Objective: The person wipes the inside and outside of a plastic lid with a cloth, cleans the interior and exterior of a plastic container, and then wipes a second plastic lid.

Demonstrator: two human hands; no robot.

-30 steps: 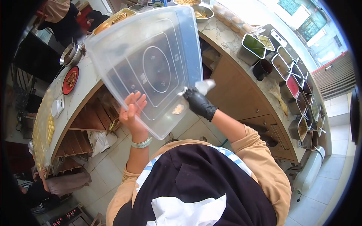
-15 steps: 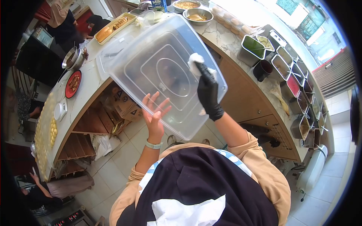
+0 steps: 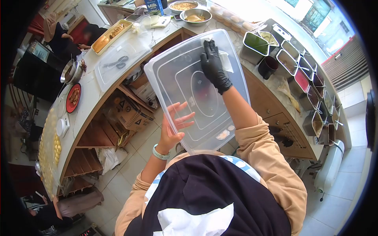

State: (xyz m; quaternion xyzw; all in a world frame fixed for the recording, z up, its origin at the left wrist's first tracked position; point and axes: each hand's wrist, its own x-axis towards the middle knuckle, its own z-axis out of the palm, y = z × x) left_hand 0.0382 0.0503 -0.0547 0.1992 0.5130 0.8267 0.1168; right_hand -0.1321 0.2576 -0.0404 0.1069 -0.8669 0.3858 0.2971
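A clear plastic box (image 3: pixel 185 84) with concentric ridges on its flat face is tilted before my body, over the floor. My bare left hand (image 3: pixel 176 124) supports its left edge, fingers spread against the plastic. In a black glove, my right hand (image 3: pixel 214 67) presses a crumpled white tissue (image 3: pixel 226 61) on the box near its far right corner; the fingers partly cover it. A whitish patch (image 3: pixel 223 135) shows at the near right part of the box.
The curved counter bears a clear lid (image 3: pixel 106 74) with scissors (image 3: pixel 118 62) on it, a bread tray (image 3: pixel 111 37), a red plate (image 3: pixel 73 98) and metal bowls (image 3: pixel 195 17). Sauce containers (image 3: pixel 255 44) stand at the right. Other people are at the left. Below are open shelves and a cardboard box (image 3: pixel 130 112).
The box has moved down and to the right, tilting differently, and uncovers the lid and scissors. My right hand has slid toward the far edge with the tissue; my left hand still supports the box.
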